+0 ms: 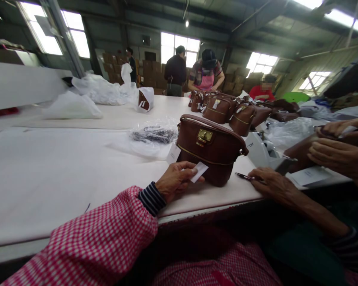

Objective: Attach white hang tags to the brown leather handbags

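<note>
My left hand [179, 178] pinches a small white paper slip [199, 171] between thumb and fingers, in front of a brown leather handbag [209, 153]. The bag stands upright on the table, with a gold clasp, gold trim and a white hang tag [173, 153] at its left side. On the table to the right of the bag, my right hand [270, 183] is closed around a small dark pointed tool [243, 176]. Only the tip shows, so its exact kind is unclear.
A co-worker's hands [340, 153] hold another brown bag [302, 153] at the right. Behind are several finished-looking bags [217, 109], a plastic bag of dark straps [153, 135], plastic wrapping [107, 89] and a white device [259, 149]. Several people stand farther back.
</note>
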The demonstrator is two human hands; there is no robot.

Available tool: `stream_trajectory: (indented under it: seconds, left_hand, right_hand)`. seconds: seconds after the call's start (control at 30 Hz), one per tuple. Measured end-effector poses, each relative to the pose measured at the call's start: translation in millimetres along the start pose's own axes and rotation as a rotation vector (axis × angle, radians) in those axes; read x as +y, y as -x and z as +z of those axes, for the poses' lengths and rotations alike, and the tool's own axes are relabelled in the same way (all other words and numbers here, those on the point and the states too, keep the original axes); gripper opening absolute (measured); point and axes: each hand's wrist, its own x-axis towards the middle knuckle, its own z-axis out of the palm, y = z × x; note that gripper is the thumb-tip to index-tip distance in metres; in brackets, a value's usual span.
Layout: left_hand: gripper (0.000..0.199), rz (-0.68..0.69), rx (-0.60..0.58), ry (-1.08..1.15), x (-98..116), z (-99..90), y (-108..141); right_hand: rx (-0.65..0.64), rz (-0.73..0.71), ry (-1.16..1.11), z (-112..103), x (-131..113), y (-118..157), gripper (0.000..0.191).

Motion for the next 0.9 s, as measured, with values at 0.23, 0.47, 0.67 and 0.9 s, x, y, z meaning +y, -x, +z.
stream_trajectory:
  seconds: [0.23,0.47,0.67,0.9]
  left_hand:
    - [0.028,0.017,-0.008,-0.007,-3,0.2,-2]
    - [0.029,0.018,-0.024,-0.036,-4,2.7,0]
    - [0.031,0.052,-0.043,-0.068,-5,4.4,0]
    - [0.037,0.075,-0.114,-0.1,-5,7.1,3]
  right_hand:
    - [0.16,0.027,-0.29,-12,-47,17,0.021]
    - [0.004,0.242,-1.003,-9,-102,32,0.014]
    - [0.179,0.453,-1.426,-1,-110,47,0.013]
    - [-0.02,0.351,-1.244,-7,-147,46,0.054]
